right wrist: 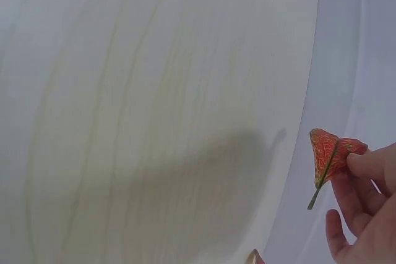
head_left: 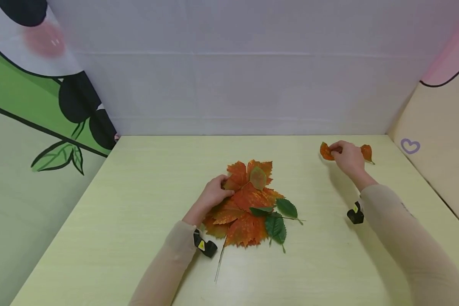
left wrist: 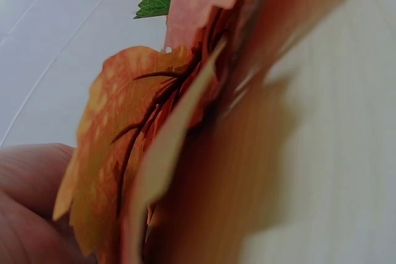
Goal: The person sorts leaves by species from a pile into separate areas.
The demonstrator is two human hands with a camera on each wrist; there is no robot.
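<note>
The left hand [head_left: 215, 193] has its grip clamped on orange maple leaves [head_left: 248, 197]; green leaves [head_left: 276, 227] overlap their edge. The right hand [head_left: 348, 158] pinches a small orange leaf [head_left: 326, 151].

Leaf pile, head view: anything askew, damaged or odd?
No damage or spill visible. The pile looks loosely stacked: green leaves jut out on its right, a thin stem pokes from its near edge. Away from it, a small orange leaf is pinched in the right hand; another orange leaf sits beside that hand.
</note>
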